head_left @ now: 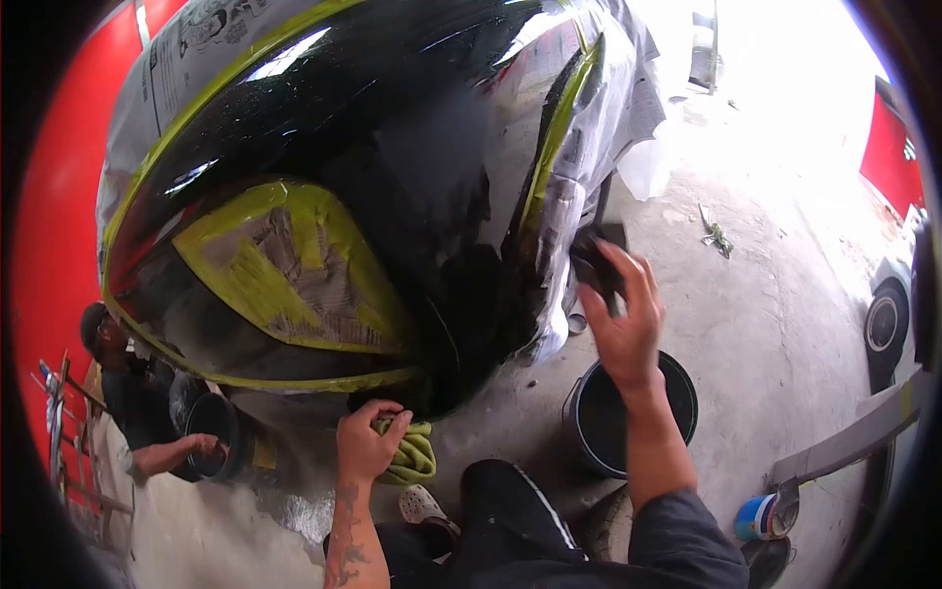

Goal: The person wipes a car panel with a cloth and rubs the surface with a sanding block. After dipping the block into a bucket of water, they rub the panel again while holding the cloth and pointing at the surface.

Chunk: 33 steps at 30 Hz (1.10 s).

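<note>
A glossy black car body panel [412, 147] fills the upper middle, edged with yellow-green masking tape [147, 187]. Its headlight area [294, 265] is covered with tape and paper. My left hand [365, 442] is closed around a folded green cloth [417, 456], close under the panel's lower edge. To the right, my right hand [630, 314] grips a dark block-like pad [601, 257] between thumb and fingers, beside the paper-masked side of the car. Slight blur softens the pad's outline. Below that forearm stands a black bucket [572, 437], partly covered by the arm.
At left a person [128, 393] in dark clothes reaches a hand into another dark bucket [201, 422]. A paint tin [754, 517] stands on the concrete floor [756, 324] at lower right. A parked car's wheel [886, 319] shows at far right. Newspaper [186, 49] covers the car's upper left.
</note>
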Available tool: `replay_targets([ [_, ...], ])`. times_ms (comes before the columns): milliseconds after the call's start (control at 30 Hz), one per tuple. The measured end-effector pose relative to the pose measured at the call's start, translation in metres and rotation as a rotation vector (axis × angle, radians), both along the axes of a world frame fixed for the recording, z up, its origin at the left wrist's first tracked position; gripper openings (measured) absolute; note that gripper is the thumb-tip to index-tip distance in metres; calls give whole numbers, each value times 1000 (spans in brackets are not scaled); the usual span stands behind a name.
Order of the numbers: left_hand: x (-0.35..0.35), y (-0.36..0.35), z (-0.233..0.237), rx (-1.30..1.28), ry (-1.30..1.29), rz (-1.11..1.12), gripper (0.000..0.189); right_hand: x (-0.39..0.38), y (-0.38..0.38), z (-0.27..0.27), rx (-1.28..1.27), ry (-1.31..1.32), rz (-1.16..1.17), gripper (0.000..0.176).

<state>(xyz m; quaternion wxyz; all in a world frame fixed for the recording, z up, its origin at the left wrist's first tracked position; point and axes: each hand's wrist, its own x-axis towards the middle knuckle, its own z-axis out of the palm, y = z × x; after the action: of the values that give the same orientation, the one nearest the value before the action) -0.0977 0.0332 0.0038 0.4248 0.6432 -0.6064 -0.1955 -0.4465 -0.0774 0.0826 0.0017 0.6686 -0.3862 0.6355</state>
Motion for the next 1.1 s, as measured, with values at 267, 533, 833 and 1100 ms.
replay_targets([
  [267,0,-2,3,-9,-26,15,22,100,-23,74,-389,-20,103,51],
  [533,7,-4,-10,-14,26,-3,22,105,-26,81,-467,25,60,48],
  [833,5,-2,-8,7,40,-5,19,110,-18,52,-444,43,70,47],
  [1100,9,-5,-13,-46,3,9,22,115,-21,112,-527,60,-35,46],
])
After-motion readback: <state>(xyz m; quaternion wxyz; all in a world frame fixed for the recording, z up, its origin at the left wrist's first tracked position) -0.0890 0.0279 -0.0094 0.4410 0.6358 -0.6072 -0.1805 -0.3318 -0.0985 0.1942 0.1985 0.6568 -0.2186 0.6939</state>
